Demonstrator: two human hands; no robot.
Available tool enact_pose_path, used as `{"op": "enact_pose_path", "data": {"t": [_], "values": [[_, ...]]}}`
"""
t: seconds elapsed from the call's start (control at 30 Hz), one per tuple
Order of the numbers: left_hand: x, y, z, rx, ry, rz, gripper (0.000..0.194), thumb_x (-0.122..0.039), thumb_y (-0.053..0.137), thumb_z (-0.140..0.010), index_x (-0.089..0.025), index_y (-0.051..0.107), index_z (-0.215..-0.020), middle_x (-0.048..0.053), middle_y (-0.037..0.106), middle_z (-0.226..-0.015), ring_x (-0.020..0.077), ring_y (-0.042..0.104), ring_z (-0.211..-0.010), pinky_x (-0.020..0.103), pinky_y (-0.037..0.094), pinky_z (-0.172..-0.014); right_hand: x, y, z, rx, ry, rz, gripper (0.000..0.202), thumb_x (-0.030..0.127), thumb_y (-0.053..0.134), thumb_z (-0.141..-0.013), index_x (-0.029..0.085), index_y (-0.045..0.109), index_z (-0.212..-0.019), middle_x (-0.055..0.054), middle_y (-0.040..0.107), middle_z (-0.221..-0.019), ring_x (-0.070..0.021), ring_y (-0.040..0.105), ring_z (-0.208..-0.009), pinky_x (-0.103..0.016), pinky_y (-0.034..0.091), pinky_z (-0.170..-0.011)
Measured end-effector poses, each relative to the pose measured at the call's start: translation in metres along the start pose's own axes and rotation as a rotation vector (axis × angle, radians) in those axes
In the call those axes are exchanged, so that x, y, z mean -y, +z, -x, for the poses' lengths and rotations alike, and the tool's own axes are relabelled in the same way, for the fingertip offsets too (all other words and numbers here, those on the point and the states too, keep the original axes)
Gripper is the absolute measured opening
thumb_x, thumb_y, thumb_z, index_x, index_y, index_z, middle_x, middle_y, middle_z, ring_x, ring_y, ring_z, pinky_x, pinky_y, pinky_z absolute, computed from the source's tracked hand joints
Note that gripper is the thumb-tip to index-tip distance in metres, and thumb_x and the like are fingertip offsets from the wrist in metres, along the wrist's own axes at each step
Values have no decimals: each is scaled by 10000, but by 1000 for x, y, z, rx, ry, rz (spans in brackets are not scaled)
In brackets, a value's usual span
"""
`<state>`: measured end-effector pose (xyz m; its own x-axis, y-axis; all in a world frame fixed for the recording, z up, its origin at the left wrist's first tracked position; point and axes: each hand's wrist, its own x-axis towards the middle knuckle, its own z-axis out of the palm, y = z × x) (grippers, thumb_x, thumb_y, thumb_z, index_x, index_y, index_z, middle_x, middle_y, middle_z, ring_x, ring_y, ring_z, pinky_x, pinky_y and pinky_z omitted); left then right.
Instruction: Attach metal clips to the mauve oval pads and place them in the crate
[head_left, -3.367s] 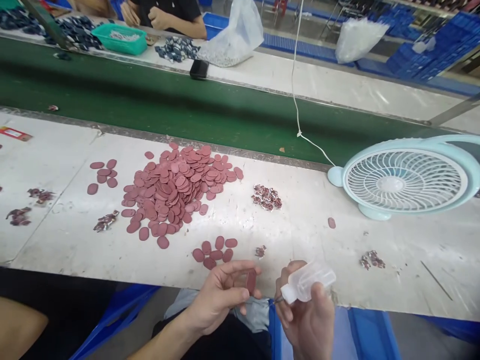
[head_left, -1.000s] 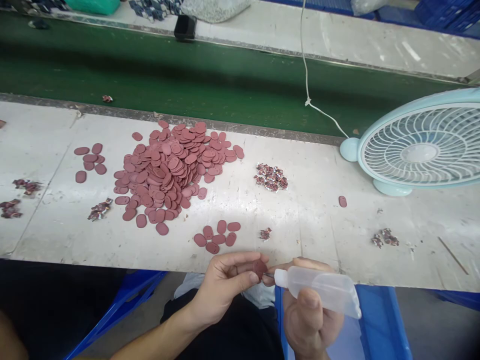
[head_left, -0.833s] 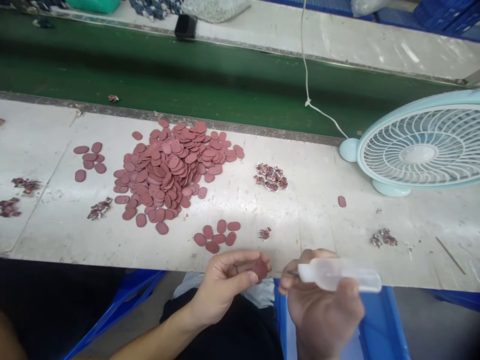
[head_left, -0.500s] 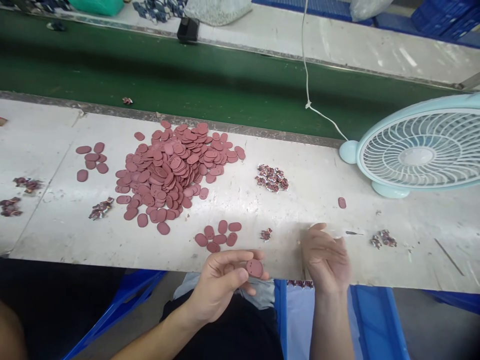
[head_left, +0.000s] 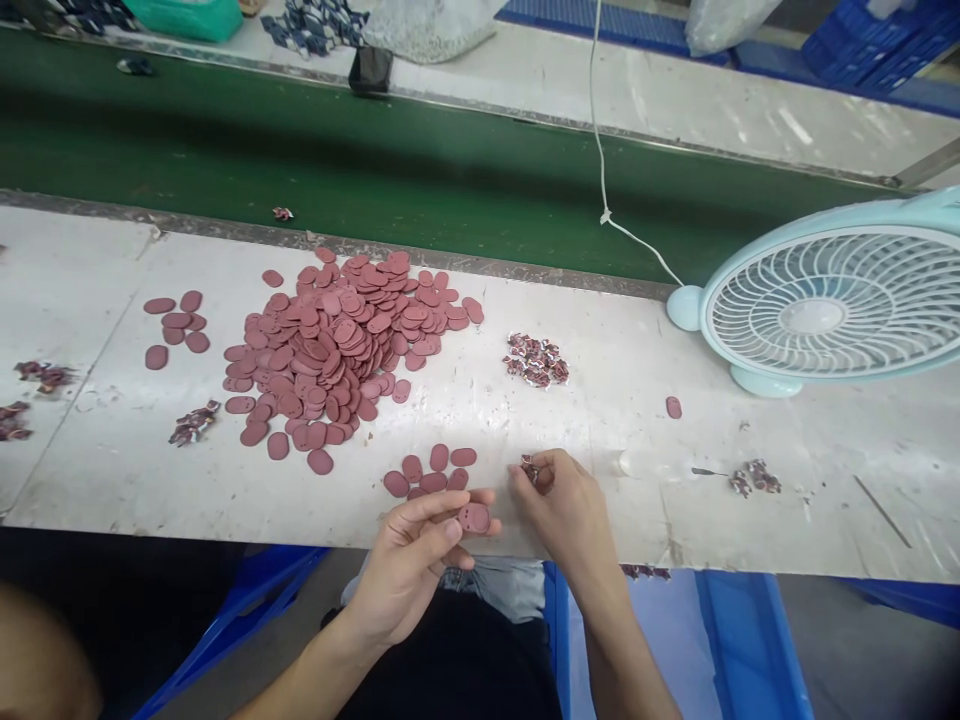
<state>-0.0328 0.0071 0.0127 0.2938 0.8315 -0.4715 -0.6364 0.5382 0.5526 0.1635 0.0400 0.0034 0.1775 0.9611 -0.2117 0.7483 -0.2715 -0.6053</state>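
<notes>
My left hand [head_left: 409,570] pinches a reddish oval disc [head_left: 474,517] between thumb and fingers, over the table's front edge. To its right, my right hand [head_left: 566,510] reaches down to the table with thumb and index finger closed on a small shiny brown-and-white part [head_left: 529,467]. Several loose oval discs [head_left: 439,458] lie just beyond my left hand. A large heap of the same discs [head_left: 322,350] covers the table's left middle. Farther back sits a cluster of small shiny parts [head_left: 536,360].
A pale blue fan [head_left: 814,315] stands at the right, its white cable [head_left: 602,150] crossing a green strip. A clear bottle with a dark tip [head_left: 705,471] lies right of my right hand. Below the table edge is a blue bin [head_left: 750,640]. Another person's arm shows at lower left.
My right hand has moved left from beside the clear bottle and closed on the small shiny part. My left hand still holds its disc, now slightly farther left. The view has shifted a little.
</notes>
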Motion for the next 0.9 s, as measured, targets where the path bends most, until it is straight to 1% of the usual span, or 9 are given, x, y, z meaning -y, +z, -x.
{"op": "enact_pose_path", "data": {"t": [0.07,0.17,0.23,0.33,0.43,0.57,0.63,0.7,0.9], "values": [[1,1,1,-2,-3,3,197,-187,781,-836,-234,803,-1026,105,788,-1164,235,779,-953,185,595,-625,-1,1,-3,6,-25,-13,184,376,626,-909,193,641,-924,-74,690,-916,-230,646,-772,-370,469,-724],[1,2,0,-18,-5,6,189,-185,792,-825,-236,807,-1007,102,797,-1139,231,775,-964,182,591,-630,-2,-7,4,64,-51,-91,160,351,614,-929,203,669,-957,-52,697,-901,-204,657,-750,-349,512,-702],[1,3,-1,-25,-8,5,184,-186,803,-815,-238,808,-991,95,801,-1128,227,774,-970,177,589,-636,-2,-15,14,103,-25,-298,209,362,643,-932,215,698,-1069,-44,719,-914,-195,687,-771,-331,560,-693],[1,6,-4,-26,-12,1,171,-182,822,-794,-238,810,-955,84,804,-1128,218,773,-973,179,589,-649,1,-29,31,178,-13,-677,244,343,680,-928,242,734,-1144,-73,729,-1055,-215,713,-904,-326,617,-707],[1,9,-5,-30,0,-7,163,-184,836,-778,-241,810,-929,75,809,-1112,204,770,-959,188,593,-658,7,-41,45,284,-63,-868,232,274,651,-952,280,752,-1161,-88,690,-1170,-234,699,-1023,-332,643,-729],[1,11,-4,-4,47,-59,161,-174,836,-774,-239,808,-919,72,806,-1117,215,769,-964,201,595,-657,12,-47,55,242,-82,-936,258,217,688,-927,298,752,-1163,-68,727,-1045,-214,726,-940,-319,646,-727],[2,12,-4,19,64,-87,173,-164,833,-774,-235,803,-930,72,805,-1119,213,768,-953,205,596,-653,14,-44,57,215,-27,-944,242,220,739,-893,291,760,-1124,-47,763,-966,-196,744,-872,-311,648,-750],[4,13,-4,45,59,-99,205,-145,834,-766,-231,793,-948,69,803,-1117,199,768,-921,220,603,-672,18,-39,58,235,40,-963,227,233,769,-873,285,760,-1094,-29,781,-924,-184,754,-841,-305,646,-776],[7,9,-2,99,92,-172,159,-113,811,-783,-207,770,-905,64,789,-1130,191,758,-931,288,598,-823,27,-32,56,299,73,-955,185,268,778,-867,262,767,-1051,-38,795,-998,-189,763,-868,-302,635,-799]]}}
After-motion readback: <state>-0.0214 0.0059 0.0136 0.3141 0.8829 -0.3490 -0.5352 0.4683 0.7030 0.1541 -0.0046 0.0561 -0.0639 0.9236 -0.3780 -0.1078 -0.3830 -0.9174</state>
